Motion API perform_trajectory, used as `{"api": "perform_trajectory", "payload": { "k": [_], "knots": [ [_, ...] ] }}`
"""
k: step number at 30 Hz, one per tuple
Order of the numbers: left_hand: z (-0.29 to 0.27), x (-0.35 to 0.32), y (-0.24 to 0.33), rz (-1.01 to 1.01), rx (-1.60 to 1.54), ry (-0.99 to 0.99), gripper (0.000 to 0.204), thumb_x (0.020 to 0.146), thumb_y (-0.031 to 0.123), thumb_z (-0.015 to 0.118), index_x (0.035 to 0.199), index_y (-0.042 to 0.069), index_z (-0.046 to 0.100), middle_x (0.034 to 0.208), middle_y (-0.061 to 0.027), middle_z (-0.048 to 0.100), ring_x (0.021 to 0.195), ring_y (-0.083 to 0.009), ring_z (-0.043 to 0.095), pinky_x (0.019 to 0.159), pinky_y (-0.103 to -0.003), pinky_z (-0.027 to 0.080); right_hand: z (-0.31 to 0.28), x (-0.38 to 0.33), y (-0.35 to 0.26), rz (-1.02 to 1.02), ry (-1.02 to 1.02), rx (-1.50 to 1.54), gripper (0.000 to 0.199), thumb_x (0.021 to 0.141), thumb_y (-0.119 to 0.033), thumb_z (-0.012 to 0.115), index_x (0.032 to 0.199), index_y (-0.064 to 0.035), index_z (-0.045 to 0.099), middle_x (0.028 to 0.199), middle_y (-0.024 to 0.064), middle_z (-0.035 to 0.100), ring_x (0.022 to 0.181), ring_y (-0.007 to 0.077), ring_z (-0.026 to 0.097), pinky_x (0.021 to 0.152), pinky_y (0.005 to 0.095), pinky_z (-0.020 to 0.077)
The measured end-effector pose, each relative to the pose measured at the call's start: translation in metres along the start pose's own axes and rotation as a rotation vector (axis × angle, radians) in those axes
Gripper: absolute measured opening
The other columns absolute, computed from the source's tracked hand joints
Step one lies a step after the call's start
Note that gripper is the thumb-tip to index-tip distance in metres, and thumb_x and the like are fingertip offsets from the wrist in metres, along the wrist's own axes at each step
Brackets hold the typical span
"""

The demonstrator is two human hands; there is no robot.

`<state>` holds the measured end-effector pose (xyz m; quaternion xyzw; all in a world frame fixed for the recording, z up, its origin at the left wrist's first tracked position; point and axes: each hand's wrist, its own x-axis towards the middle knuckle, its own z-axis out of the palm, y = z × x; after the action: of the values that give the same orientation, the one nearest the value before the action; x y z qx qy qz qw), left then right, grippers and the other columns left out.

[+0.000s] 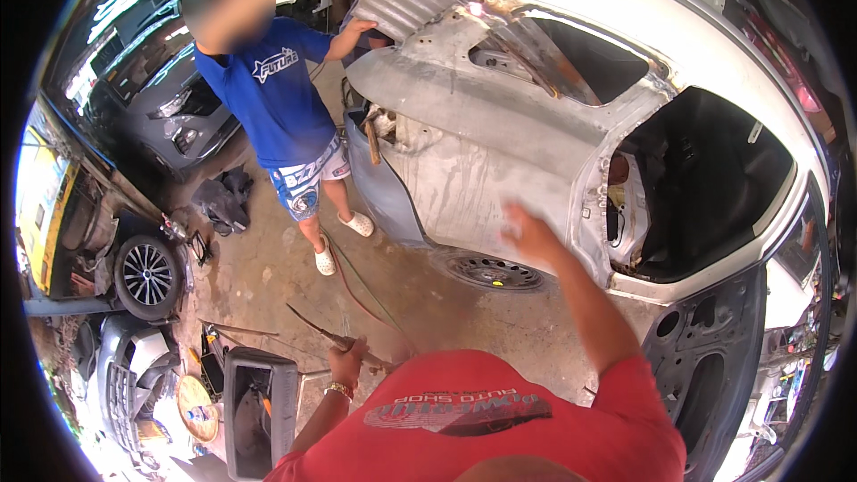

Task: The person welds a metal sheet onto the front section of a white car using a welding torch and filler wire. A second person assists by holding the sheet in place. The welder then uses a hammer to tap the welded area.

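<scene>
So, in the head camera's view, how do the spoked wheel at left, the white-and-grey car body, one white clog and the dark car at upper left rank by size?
Largest to smallest, as they look:
1. White-and-grey car body
2. Dark car
3. Spoked wheel
4. White clog

torch (320, 328) in left grip (346, 360) | co-worker (275, 94) left of car body (500, 183) | wheel (147, 277) farther left

Stained tan concrete floor (268, 277), dark crumpled cloth (223, 201) lying on it, thin red and green hoses (337, 257) trailing across, co-worker's pale clogs (357, 224) planted near hoses.
</scene>
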<state>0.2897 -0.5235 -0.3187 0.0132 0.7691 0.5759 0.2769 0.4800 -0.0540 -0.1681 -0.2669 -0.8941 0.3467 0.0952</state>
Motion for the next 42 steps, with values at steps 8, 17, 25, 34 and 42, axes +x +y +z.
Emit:
{"api": "perform_trajectory", "payload": {
  "k": [8,17,25,34,42],
  "knots": [
    [-0.040,0.046,0.003,-0.025,-0.152,0.016,0.023,0.093,0.021,0.084,0.085,0.001,0.075,0.078,-0.0084,0.076,0.060,-0.0141,0.065,0.054,-0.030,0.047,-0.186,0.263,-0.369,-0.445,0.660,-0.327,0.136,0.077,-0.051,0.092,0.171,0.0013,0.009,0.167,0.0335,0.038,0.154,0.0465,0.042,0.125,0.0417,0.0410],
    [-0.088,0.105,-0.023,-0.072,-0.292,0.122,0.024,0.092,0.026,0.084,0.086,0.007,0.072,0.078,-0.0095,0.077,0.054,-0.0121,0.060,0.047,-0.029,0.042,-0.187,0.400,-0.414,-0.348,0.730,-0.261,0.069,0.074,-0.028,0.092,0.135,-0.0025,0.071,0.127,0.0244,0.075,0.119,0.0363,0.072,0.103,0.0412,0.0567],
    [-0.098,0.142,0.007,-0.097,-0.235,-0.061,0.022,0.092,0.023,0.085,0.086,0.005,0.073,0.078,-0.0067,0.075,0.061,-0.0115,0.064,0.054,-0.029,0.046,-0.211,0.260,-0.383,-0.452,0.805,-0.322,0.051,0.083,-0.008,0.085,0.131,0.0003,0.071,0.119,0.0145,0.079,0.107,0.0241,0.074,0.097,0.0351,0.0562],
    [-0.086,0.137,0.013,-0.183,-0.233,-0.031,0.022,0.095,0.023,0.082,0.086,0.005,0.073,0.080,-0.0071,0.076,0.064,-0.0107,0.066,0.053,-0.027,0.047,-0.245,0.251,-0.293,-0.521,0.927,-0.082,0.059,0.087,-0.016,0.090,0.139,0.0014,0.068,0.129,0.0099,0.077,0.117,0.0181,0.068,0.105,0.0344,0.0497],
    [-0.082,0.128,0.017,-0.144,-0.180,0.009,0.023,0.096,0.024,0.081,0.090,0.005,0.072,0.083,-0.0086,0.077,0.064,-0.0108,0.067,0.053,-0.027,0.046,-0.254,0.236,-0.270,-0.627,0.924,-0.080,0.052,0.091,-0.009,0.087,0.138,0.0026,0.069,0.129,0.0110,0.077,0.114,0.0201,0.071,0.107,0.0361,0.0510]
  ]
}}
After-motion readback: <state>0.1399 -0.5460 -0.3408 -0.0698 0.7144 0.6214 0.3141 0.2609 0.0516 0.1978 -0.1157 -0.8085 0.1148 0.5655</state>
